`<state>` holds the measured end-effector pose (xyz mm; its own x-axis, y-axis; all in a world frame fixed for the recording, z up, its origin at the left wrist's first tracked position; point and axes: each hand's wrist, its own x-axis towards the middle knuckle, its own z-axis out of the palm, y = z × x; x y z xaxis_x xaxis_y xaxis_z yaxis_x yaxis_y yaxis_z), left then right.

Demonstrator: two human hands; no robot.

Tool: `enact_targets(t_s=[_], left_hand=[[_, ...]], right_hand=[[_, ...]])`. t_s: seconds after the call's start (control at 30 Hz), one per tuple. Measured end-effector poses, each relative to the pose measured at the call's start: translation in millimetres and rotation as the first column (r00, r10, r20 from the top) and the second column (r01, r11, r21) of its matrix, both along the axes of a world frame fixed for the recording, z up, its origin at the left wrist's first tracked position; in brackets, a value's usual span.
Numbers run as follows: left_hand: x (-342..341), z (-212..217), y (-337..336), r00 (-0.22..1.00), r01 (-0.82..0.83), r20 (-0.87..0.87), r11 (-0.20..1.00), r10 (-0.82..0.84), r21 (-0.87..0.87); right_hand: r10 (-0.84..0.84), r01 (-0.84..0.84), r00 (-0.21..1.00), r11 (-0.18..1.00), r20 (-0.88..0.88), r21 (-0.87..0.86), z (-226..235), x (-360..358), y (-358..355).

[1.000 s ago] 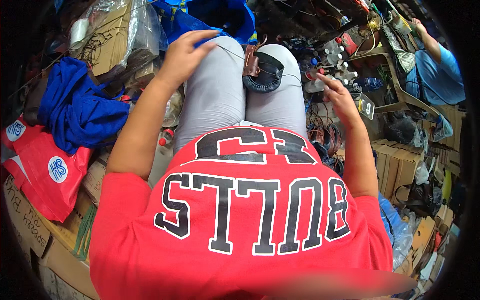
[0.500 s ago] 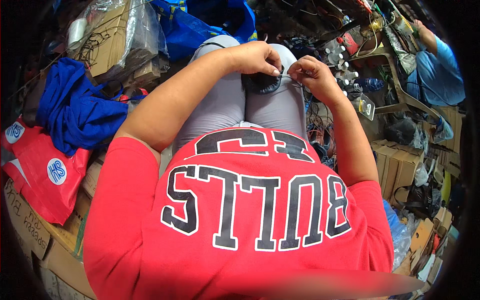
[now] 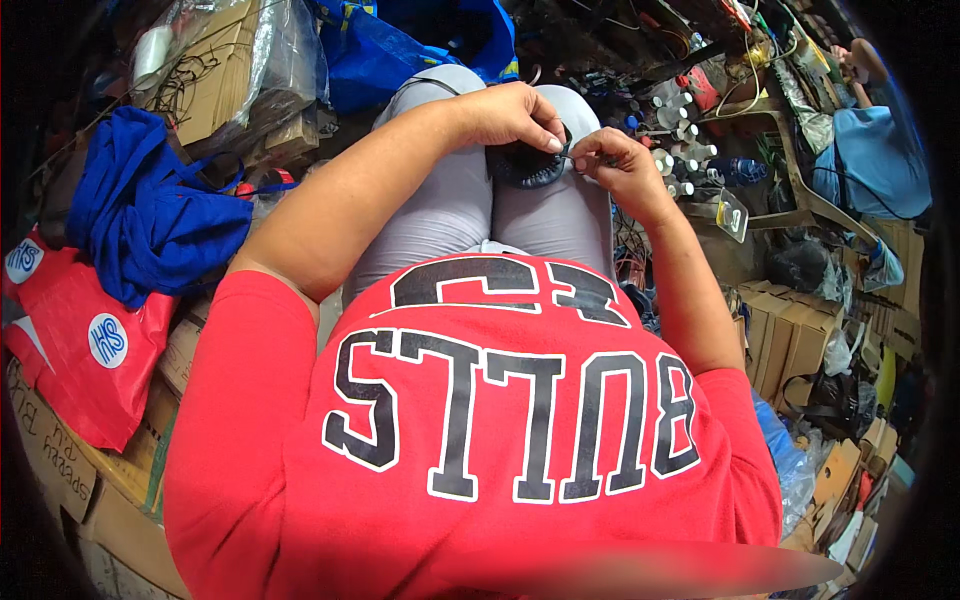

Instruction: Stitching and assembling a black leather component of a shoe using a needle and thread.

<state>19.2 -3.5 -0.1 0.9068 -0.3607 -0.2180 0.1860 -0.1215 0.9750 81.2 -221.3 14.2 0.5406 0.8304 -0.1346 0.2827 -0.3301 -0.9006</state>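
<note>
Across my grey-trousered knees lies a dark, rounded leather-like piece (image 3: 532, 177) with a puckered edge; it resembles the toe of a shoe, but most of its shape is hidden. My left hand (image 3: 522, 117) reaches over it from the far side, with thumb and fingers pinched on its right edge. Close beside, my right hand (image 3: 617, 165) has its thumb and fingertips pressed together on a thin dark strand (image 3: 569, 156), thread or needle, I cannot make out which. That strand meets the piece's edge near my left thumb.
Blue cloth (image 3: 165, 205) and a red bag (image 3: 90, 345) lie on boxes at the left. A blue bag (image 3: 415, 50) stands beyond my knees. Several small bottles (image 3: 690, 150) cluster at the right, near cardboard boxes (image 3: 790, 335). Another person in blue (image 3: 880, 155) is at the far right.
My right hand has come slightly left, closer to the dark piece, and the strand between my hands looks shorter. The left hand stays nearly in place. The other person's arm has shifted.
</note>
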Motion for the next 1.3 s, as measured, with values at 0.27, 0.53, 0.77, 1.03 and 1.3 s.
enact_targets(t_s=[0.27, 0.53, 0.77, 1.03, 1.3], left_hand=[[-1, 2, 5, 0.993, 0.086, -0.079, 0.996, -0.088, -0.033], [-4, 6, 7, 0.983, 0.150, -0.101, 0.988, -0.153, -0.038], [-2, 3, 8, 0.979, 0.198, -0.064, 0.979, -0.195, 0.045], [-4, 4, 10, 0.958, 0.281, 0.011, 0.948, -0.286, 0.148], [1, -6, 7, 0.979, 0.000, 0.202, 0.996, -0.019, 0.094]], right_hand=[[-0.140, 0.116, 0.945, 0.988, 0.295, 0.098, 1, -31, -7], [-0.104, 0.086, 0.902, 0.994, 0.420, 0.061, 7, -36, -5], [0.057, -0.008, 0.867, 0.995, 0.495, -0.100, 30, -33, 4], [0.446, -0.203, 0.709, 0.871, 0.546, -0.448, 53, -16, 30], [0.417, -0.261, 0.818, 0.883, 0.397, -0.391, 36, -3, 41]])
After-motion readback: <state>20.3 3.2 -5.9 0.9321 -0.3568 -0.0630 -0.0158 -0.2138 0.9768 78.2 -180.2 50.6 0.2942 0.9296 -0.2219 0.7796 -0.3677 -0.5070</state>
